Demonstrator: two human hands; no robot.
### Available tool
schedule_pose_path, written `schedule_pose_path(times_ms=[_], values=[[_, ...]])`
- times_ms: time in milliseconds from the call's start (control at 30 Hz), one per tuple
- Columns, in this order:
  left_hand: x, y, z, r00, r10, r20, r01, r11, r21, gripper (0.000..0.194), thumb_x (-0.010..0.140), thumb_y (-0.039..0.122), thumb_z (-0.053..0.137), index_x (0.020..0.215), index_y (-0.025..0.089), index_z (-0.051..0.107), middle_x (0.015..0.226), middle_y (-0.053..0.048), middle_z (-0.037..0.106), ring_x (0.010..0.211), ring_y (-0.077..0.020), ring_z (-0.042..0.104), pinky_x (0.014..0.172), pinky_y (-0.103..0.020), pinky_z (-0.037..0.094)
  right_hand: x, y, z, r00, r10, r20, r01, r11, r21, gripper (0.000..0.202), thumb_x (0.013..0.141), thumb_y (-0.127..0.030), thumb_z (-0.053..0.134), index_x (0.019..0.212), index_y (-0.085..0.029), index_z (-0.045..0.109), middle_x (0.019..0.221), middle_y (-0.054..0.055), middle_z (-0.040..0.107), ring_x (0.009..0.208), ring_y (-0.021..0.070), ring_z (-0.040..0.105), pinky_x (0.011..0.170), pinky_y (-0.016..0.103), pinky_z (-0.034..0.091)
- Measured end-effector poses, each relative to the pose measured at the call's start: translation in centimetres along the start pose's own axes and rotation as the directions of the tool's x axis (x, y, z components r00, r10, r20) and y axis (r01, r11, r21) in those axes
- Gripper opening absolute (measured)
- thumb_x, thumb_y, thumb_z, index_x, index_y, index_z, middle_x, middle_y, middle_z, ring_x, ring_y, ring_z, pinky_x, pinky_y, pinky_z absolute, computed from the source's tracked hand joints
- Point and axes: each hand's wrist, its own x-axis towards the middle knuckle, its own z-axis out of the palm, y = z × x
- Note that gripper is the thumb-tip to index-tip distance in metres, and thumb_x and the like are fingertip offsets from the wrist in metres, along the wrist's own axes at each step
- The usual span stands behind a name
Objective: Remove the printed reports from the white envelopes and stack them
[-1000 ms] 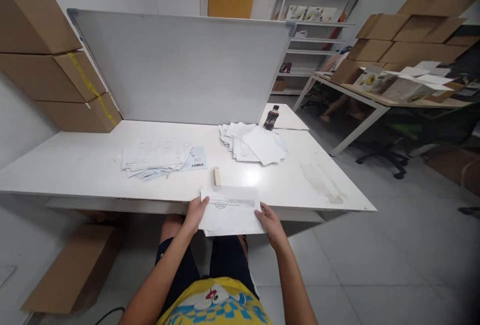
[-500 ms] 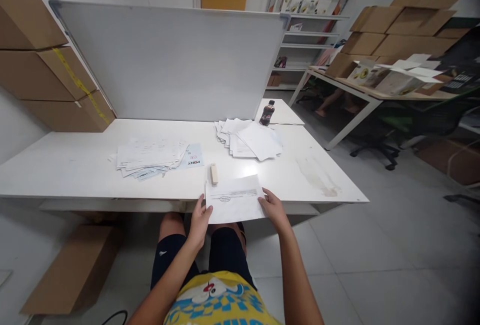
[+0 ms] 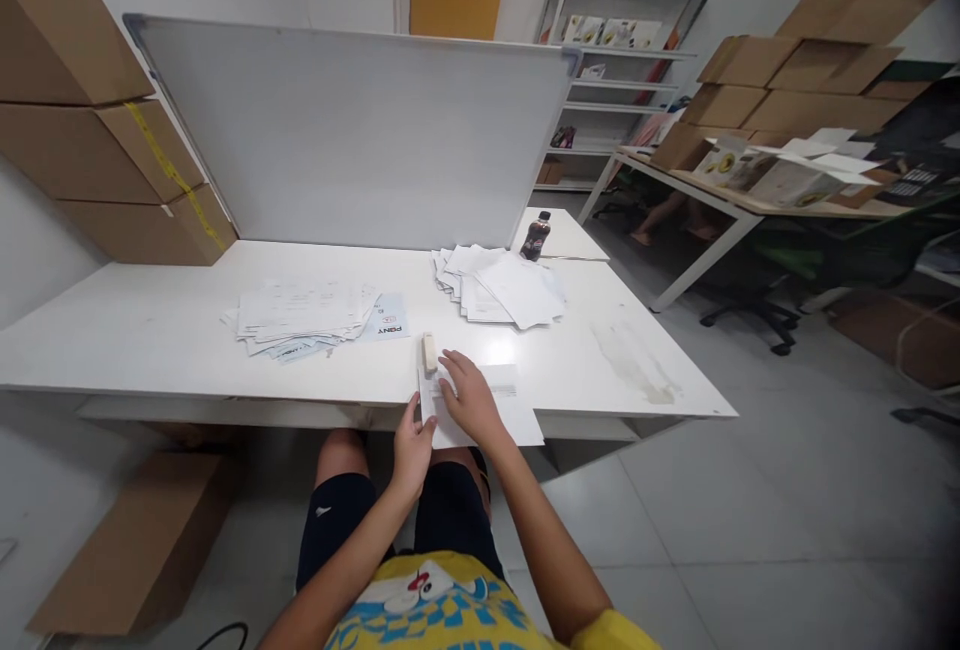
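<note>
My left hand [image 3: 413, 440] pinches the left edge of some white printed paper [image 3: 517, 420], which juts over the table's front edge. Above the sheet is my right hand [image 3: 468, 392], its fingers parted and reaching toward a small cream oblong thing, possibly a stapler [image 3: 429, 352]. I see no clear contact between them. That cream thing stands on the table at the paper's upper left corner. My right hand and forearm hide much of the print.
On the white table [image 3: 187, 360] lie a left paper pile [image 3: 300, 310] with a blue sheet beneath and a right paper pile [image 3: 510, 290]. A cola bottle [image 3: 535, 238] stands behind. A whiteboard [image 3: 360, 130] and stacked cartons [image 3: 150, 230] border the back.
My right hand has let go of the paper's right edge and moved left over the sheet, close to the cream thing. My left hand keeps its hold. The view has shifted slightly.
</note>
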Motion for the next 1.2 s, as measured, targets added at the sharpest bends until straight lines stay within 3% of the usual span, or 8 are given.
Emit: schedule_pose_path(times_ms=[167, 400, 533, 633, 800, 967, 1100, 1200], values=[[0.2, -0.6, -0.2, 1.0, 0.013, -0.023, -0.012, 0.999, 0.043, 0.076, 0.072, 0.038, 0.069, 0.139, 0.011, 0.043, 0.073, -0.003, 0.069, 0.067, -0.0193, 0.063, 0.065, -0.03, 0.048, 1.3, -0.4, 1.7, 0.992, -0.056, 0.117, 0.068, 0.993, -0.1, 0.041, 0.081, -0.005, 0.039, 0.114, -0.016, 0.061, 0.12, 0.012, 0.062, 0.117, 0.0247, 0.053, 0.098, 0.043, 0.043], [0.6, -0.9, 0.0, 1.0, 0.01, -0.026, -0.009, 1.0, 0.03, 0.075, 0.072, 0.034, 0.066, 0.14, 0.012, 0.043, 0.063, 0.001, 0.062, 0.058, -0.0144, 0.055, 0.057, -0.025, 0.042, 0.8, -0.7, 3.8, 0.996, 0.083, 0.007, -0.083, 0.995, -0.06, 0.039, 0.076, -0.001, 0.039, 0.099, -0.017, 0.066, 0.108, 0.012, 0.067, 0.101, 0.024, 0.059, 0.09, 0.039, 0.048], [0.4, -1.0, 0.1, 1.0, -0.014, -0.02, 0.015, 1.0, 0.022, 0.078, 0.072, 0.035, 0.066, 0.142, 0.012, 0.041, 0.059, 0.004, 0.058, 0.048, -0.0105, 0.045, 0.049, -0.022, 0.035, 0.2, -0.3, 4.9, 0.991, 0.128, -0.03, -0.129, 0.991, -0.023, 0.042, 0.076, -0.001, 0.038, 0.105, -0.016, 0.066, 0.111, 0.013, 0.066, 0.106, 0.0237, 0.059, 0.094, 0.039, 0.047], [0.5, -1.3, 0.0, 1.0, 0.019, -0.008, -0.018, 0.998, 0.061, 0.076, 0.073, 0.036, 0.064, 0.142, 0.012, 0.041, 0.056, 0.005, 0.056, 0.049, -0.0114, 0.046, 0.051, -0.023, 0.036, -0.2, 0.3, 5.1, 0.995, 0.105, -0.002, -0.105, 0.994, -0.008, 0.045, 0.076, -0.002, 0.04, 0.108, -0.019, 0.066, 0.113, 0.012, 0.066, 0.108, 0.0239, 0.059, 0.096, 0.041, 0.047], [0.6, -1.1, -0.2, 0.996, 0.087, -0.012, -0.085, 0.99, 0.109, 0.069, 0.074, 0.036, 0.064, 0.137, 0.014, 0.048, 0.068, 0.0, 0.064, 0.058, -0.0148, 0.054, 0.06, -0.026, 0.044, -0.1, 0.7, 4.7, 0.991, 0.132, -0.012, -0.13, 0.988, 0.088, 0.044, 0.075, -0.002, 0.04, 0.104, -0.019, 0.069, 0.116, 0.01, 0.067, 0.111, 0.0233, 0.06, 0.097, 0.041, 0.048], [-0.6, -0.3, -0.7, 0.998, 0.064, 0.004, -0.065, 0.992, 0.11, 0.072, 0.076, 0.039, 0.063, 0.14, 0.012, 0.043, 0.06, 0.002, 0.061, 0.054, -0.0158, 0.052, 0.058, -0.028, 0.044, 0.3, 0.7, 3.2, 0.994, 0.108, 0.003, -0.108, 0.989, 0.102, 0.044, 0.076, -0.004, 0.04, 0.104, -0.02, 0.07, 0.115, 0.008, 0.068, 0.115, 0.0241, 0.058, 0.101, 0.046, 0.045], [-1.6, 0.8, -2.9, 0.989, 0.106, -0.1, -0.1, 0.993, 0.066, 0.062, 0.078, 0.041, 0.063, 0.134, 0.018, 0.051, 0.089, -0.006, 0.07, 0.08, -0.0213, 0.063, 0.075, -0.033, 0.049, -1.6, -0.5, 0.8, 0.999, -0.028, 0.018, 0.025, 0.989, 0.143, 0.051, 0.075, -0.004, 0.041, 0.116, -0.02, 0.064, 0.138, 0.008, 0.052, 0.129, 0.0243, 0.047, 0.106, 0.046, 0.041], [-2.1, 2.7, -4.7, 0.964, 0.165, -0.209, -0.145, 0.984, 0.107, 0.049, 0.079, 0.042, 0.061, 0.122, 0.019, 0.061, 0.102, -0.009, 0.069, 0.094, -0.0238, 0.062, 0.083, -0.034, 0.048, -4.4, -2.6, -0.7, 0.978, -0.091, 0.186, 0.048, 0.974, 0.221, 0.066, 0.072, -0.004, 0.042, 0.135, -0.025, 0.05, 0.15, 0.004, 0.037, 0.137, 0.0229, 0.036, 0.11, 0.045, 0.036]])
